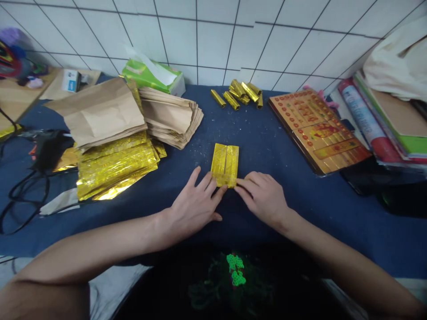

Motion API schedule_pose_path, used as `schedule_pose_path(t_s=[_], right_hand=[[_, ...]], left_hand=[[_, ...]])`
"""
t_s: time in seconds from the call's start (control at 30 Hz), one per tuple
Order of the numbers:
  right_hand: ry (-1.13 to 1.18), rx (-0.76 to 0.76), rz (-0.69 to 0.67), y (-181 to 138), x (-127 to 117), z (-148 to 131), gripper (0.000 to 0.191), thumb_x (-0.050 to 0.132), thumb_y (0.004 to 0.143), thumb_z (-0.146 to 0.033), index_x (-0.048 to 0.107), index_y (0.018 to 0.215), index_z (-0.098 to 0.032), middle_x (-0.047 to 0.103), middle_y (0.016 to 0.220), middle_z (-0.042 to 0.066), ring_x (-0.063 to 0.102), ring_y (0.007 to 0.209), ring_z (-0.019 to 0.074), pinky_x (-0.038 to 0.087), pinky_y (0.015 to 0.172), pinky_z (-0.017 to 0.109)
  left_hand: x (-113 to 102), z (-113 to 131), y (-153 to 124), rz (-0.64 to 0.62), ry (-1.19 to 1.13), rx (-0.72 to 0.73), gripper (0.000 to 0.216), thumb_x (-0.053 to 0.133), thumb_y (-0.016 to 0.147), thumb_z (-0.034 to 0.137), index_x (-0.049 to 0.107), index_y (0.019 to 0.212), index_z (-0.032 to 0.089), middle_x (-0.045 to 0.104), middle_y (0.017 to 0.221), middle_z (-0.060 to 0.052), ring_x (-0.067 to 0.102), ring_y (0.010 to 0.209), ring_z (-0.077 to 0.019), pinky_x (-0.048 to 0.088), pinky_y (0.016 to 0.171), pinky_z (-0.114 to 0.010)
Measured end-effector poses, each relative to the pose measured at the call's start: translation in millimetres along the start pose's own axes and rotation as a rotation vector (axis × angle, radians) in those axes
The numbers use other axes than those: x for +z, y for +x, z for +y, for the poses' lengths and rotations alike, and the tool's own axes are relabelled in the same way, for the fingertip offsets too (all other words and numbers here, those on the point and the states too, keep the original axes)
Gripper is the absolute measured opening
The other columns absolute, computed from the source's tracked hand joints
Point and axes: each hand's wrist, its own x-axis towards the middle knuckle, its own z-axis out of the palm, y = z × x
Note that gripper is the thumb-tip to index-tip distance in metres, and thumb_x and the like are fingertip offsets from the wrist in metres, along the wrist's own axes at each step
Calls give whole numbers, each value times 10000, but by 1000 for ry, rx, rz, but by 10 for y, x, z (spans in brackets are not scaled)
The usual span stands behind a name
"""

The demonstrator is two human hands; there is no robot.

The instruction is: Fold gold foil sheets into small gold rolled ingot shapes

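I work over the blue table (283, 146). A pile of gold foil sheets (116, 171) lies far to the left and a cluster of finished gold rolls (238, 94) at the back by the tiles. The folded gold sheet (226, 162) lies flat at the centre, long side running away from me, its two flaps meeting in a seam down the middle.

Both hands sit at its near edge. My left hand (193, 204) is spread palm-down, with its fingertips (213, 184) on the near-left corner. My right hand (263, 195) has its fingers drawn together at the near-right corner, but I cannot tell whether they pinch the foil or only press it.

I judge this to be a fold at the near end. To do it well, I keep the corners level, hold the seam closed, and crease from the centre outward so the slippery foil does not skew.
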Motion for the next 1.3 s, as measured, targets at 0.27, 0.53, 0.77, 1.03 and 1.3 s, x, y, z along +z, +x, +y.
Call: schedule_pose_path(t_s=[0.27,0.53,0.77,1.03,1.3], right_hand=[[293,344,-175,284,22,6,133,547,798,-292,594,883,-200,645,730,-2,601,671,154,408,593,275],[322,408,-299,348,28,29,93,542,796,-292,532,794,-200,650,702,4,603,653,169,382,577,281],[324,365,-296,340,60,41,87,509,813,-232,512,731,-203,645,731,3,581,666,160,363,589,278],[290,333,-283,317,61,48,97,491,817,-219,504,723,-196,631,728,5,570,662,157,349,587,275],[278,303,-268,319,78,78,52,507,816,-215,539,782,-194,650,727,1,594,642,156,386,565,268]], left_hand=[[23,-27,23,-19,-38,18,707,614,720,554,460,1277,146,491,1269,-195,411,1215,-304,309,987,-483],[-25,-145,102,-76,-80,107,634,560,726,613,506,1185,179,359,1426,-144,464,1110,-314,380,820,-418],[-26,-178,168,-56,-63,118,685,525,707,673,490,1169,168,455,1353,-111,471,1025,-305,369,767,-393],[-18,-193,182,-53,-57,120,655,491,729,678,485,1158,182,462,1338,-96,467,1028,-305,369,761,-386],[-19,-169,162,-61,-30,118,656,509,738,654,468,1190,180,428,1379,-100,463,1057,-302,371,786,-393]])
